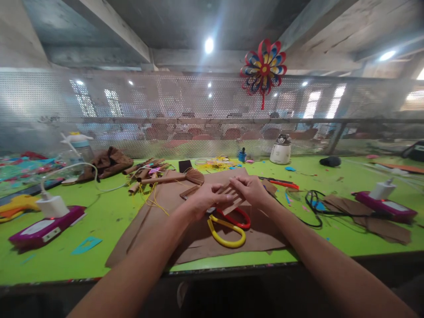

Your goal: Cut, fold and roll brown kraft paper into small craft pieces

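Both hands meet above a large sheet of brown paper point(195, 240) on the green table. My left hand point(207, 201) pinches the left side of a small pleated piece of brown paper point(233, 198). On its right side, the fingers of my right hand point(248, 190) are closed on the same piece. Just below the hands lie scissors with one yellow handle point(228, 243) and one red handle point(244, 217); their blades are hidden. A brown paper fan shape with a rolled stick point(165, 178) rests to the left of my left hand.
Rolled brown paper tubes point(134, 187) and yellow string point(155, 203) lie at left. Purple power strips point(46, 227) sit at both sides. A white bottle point(281, 150) stands at the back. Black cable point(313, 210) and brown scraps point(380, 227) lie at right.
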### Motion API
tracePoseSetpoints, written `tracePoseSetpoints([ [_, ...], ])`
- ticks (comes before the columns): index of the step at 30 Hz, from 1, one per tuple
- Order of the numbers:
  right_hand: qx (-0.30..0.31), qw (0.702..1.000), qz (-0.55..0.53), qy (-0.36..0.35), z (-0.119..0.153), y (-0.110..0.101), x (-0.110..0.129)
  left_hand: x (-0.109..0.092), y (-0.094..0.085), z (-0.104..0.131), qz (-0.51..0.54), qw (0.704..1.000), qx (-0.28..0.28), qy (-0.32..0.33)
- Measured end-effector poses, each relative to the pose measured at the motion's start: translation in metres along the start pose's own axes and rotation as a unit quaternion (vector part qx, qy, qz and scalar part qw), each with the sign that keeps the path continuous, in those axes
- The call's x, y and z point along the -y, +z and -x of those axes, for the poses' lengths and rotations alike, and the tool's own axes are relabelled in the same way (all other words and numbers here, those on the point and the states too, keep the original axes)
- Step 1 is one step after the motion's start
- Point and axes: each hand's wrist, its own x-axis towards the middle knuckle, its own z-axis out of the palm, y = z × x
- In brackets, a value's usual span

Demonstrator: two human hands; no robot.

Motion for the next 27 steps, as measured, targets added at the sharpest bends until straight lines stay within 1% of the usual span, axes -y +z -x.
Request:
tracePoseSetpoints([
  [3,-0.011,0.999,0.017,-0.026,0.001,0.0,0.002,-0.001,0.002,0.002,-0.024,0.999,0.019,0.012],
  [5,-0.015,0.999,0.025,-0.032,0.001,0.0,0.002,0.0,0.002,0.002,-0.032,0.999,0.018,0.013],
  [12,-0.027,0.999,0.033,-0.034,0.001,0.005,-0.003,0.008,-0.001,-0.004,-0.077,0.996,-0.042,0.023],
  [13,-0.031,0.999,0.022,-0.025,0.0,0.006,-0.004,0.008,-0.003,-0.004,-0.076,0.996,-0.046,0.025],
  [15,-0.049,0.998,-0.024,0.018,-0.002,0.006,-0.007,0.008,-0.007,-0.005,-0.058,0.995,-0.069,0.03],
  [17,-0.076,0.992,-0.075,0.071,-0.003,0.007,-0.01,0.007,-0.015,-0.007,-0.033,0.993,-0.106,0.037],
  [19,-0.079,0.99,-0.083,0.087,-0.002,0.007,-0.011,0.006,-0.025,-0.008,-0.01,0.986,-0.158,0.048],
  [20,-0.055,0.994,-0.062,0.077,0.001,0.007,-0.01,0.006,-0.031,-0.009,-0.003,0.981,-0.186,0.058],
  [21,-0.012,0.998,-0.025,0.058,0.004,0.008,-0.007,0.007,-0.037,-0.01,0.004,0.974,-0.217,0.069],
  [23,0.1,0.993,0.066,-0.003,0.012,0.01,0.004,0.007,-0.048,-0.011,0.019,0.957,-0.275,0.09],
  [24,0.168,0.98,0.107,-0.016,0.017,0.01,0.011,0.007,-0.052,-0.011,0.035,0.951,-0.29,0.099],
  [25,0.237,0.96,0.151,-0.024,0.022,0.011,0.019,0.008,-0.057,-0.012,0.05,0.944,-0.307,0.108],
  [26,0.267,0.943,0.195,-0.037,0.027,0.011,0.027,0.008,-0.06,-0.012,0.049,0.936,-0.329,0.113],
  [27,0.284,0.928,0.234,-0.056,0.031,0.011,0.035,0.008,-0.063,-0.013,0.044,0.93,-0.345,0.117],
])
